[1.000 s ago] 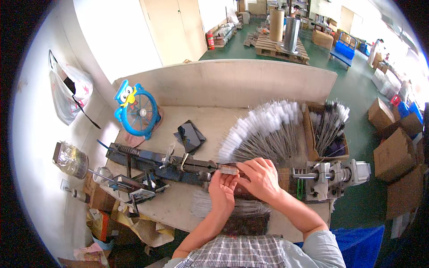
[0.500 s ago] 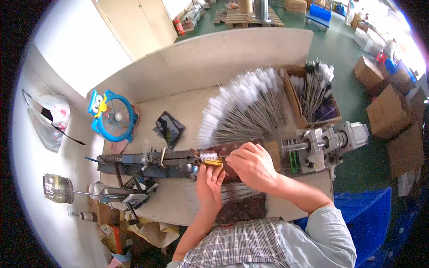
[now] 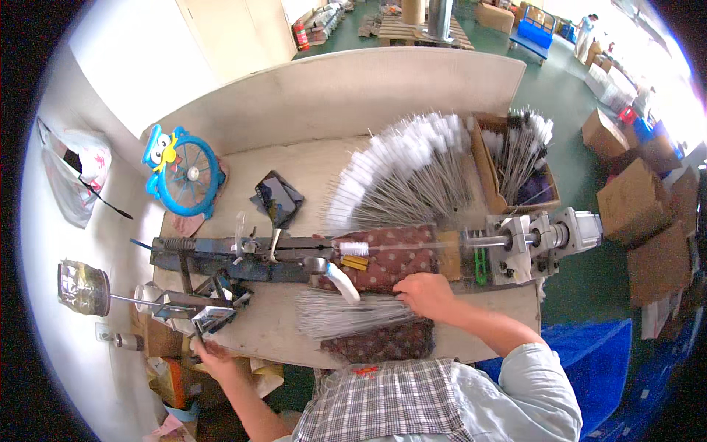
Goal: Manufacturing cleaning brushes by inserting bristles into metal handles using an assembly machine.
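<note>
Below the dotted cloth [image 3: 401, 258], the right hand [image 3: 426, 296] by wires [image 3: 350, 313] and, farther left, the left hand [image 3: 213, 356] by a lever [image 3: 197, 329] have left the brush [image 3: 355, 249] untouched, grips unclear.

My wires [image 3: 346, 315]: thin, silvery-grey, loose bunch, lying approx. parallel to near edge of desk [image 3: 258, 158], just in from it. My bar [image 3: 198, 331]: dark, tilted, nr desk's near L corner, partly hidden.
</note>
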{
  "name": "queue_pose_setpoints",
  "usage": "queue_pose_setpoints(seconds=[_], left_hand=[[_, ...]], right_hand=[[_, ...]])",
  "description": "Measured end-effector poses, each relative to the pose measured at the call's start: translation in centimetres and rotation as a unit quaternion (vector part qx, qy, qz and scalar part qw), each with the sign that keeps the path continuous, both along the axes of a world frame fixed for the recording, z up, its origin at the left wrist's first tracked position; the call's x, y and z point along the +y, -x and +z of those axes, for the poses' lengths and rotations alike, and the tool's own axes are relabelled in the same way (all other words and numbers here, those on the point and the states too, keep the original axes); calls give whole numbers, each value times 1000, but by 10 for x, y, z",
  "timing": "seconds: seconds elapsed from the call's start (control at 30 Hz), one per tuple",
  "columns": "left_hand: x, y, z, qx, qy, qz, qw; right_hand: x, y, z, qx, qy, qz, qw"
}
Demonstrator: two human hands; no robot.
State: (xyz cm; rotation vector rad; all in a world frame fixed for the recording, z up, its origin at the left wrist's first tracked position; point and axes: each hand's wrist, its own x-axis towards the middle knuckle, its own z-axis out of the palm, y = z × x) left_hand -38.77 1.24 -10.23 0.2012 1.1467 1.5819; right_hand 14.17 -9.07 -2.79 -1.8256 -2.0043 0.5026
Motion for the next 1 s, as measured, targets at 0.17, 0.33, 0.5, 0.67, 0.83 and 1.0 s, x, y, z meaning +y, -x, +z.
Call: queue_pose_setpoints(seconds=[0.17, 0.33, 0.5, 0.67, 0.83, 1.0], left_hand=[[12, 16, 10, 103, 92, 172, 975], [-8, -94, 24, 155, 94, 168, 969], [-24, -162, -1, 16, 31, -113, 993], [-36, -307, 85, -43, 20, -241, 969], [-30, -367, 78, -49, 128, -387, 912], [0, -316, 190, -510, 42, -399, 760]], right_hand=[[1, -8, 14, -66, 7, 3, 998], [-6, -14, 30, -86, -12, -8, 996], [-11, -22, 33, -81, -42, 0, 996], [-13, -31, 21, -41, -66, -5, 997], [-3, -20, -2, -35, 25, 40, 998], [-8, -35, 15, -75, 31, 48, 996]])
